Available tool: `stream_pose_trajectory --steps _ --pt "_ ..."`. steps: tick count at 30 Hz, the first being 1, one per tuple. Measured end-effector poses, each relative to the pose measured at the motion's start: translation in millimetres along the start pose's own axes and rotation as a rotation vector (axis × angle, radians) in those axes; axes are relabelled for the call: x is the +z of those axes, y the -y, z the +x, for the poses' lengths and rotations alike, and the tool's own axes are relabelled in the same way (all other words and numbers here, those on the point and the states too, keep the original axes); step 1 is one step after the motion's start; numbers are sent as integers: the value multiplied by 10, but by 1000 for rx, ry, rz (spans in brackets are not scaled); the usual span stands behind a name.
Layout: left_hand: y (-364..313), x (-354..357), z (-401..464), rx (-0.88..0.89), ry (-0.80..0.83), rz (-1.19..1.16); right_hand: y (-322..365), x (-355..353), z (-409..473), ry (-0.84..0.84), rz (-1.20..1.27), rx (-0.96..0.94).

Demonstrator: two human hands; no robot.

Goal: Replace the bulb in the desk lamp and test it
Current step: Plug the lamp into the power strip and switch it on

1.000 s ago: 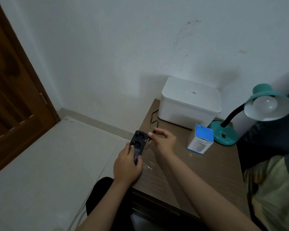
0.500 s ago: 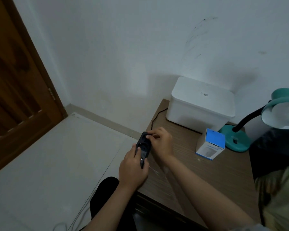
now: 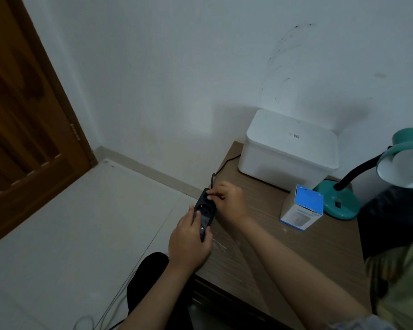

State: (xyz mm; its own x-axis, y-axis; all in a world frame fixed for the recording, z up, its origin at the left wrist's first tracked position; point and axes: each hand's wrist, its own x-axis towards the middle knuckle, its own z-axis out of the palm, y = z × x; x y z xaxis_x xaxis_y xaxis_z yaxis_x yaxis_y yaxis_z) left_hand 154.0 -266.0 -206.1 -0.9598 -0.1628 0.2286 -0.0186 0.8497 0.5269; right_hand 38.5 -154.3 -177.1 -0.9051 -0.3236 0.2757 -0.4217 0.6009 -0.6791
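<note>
A teal desk lamp (image 3: 339, 201) stands at the table's back right, its shade holding a white bulb (image 3: 409, 164) that is unlit. Its black cord (image 3: 221, 166) runs along the table's left edge. My left hand (image 3: 188, 244) grips a black power strip (image 3: 204, 208) at the table's left edge. My right hand (image 3: 229, 201) pinches the lamp's plug at the strip's far socket; the plug itself is hidden under my fingers. A blue and white bulb box (image 3: 302, 208) stands beside the lamp base.
A white lidded box (image 3: 289, 148) sits at the back of the wooden table (image 3: 296, 253) against the wall. A wooden door (image 3: 24, 129) is at the left. Thin cables (image 3: 110, 306) lie on the pale floor. Patterned cloth (image 3: 401, 282) is at the right.
My right hand moved the plug from just beside the strip onto its far socket. The head camera shifted, so the lamp sits further right in view.
</note>
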Motion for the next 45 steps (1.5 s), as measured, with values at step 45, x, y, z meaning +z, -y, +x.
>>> stream_pose_trajectory --steps 45 --pt "-2357 1946 250 568 460 -169 -1981 -2084 -1401 -625 -147 430"
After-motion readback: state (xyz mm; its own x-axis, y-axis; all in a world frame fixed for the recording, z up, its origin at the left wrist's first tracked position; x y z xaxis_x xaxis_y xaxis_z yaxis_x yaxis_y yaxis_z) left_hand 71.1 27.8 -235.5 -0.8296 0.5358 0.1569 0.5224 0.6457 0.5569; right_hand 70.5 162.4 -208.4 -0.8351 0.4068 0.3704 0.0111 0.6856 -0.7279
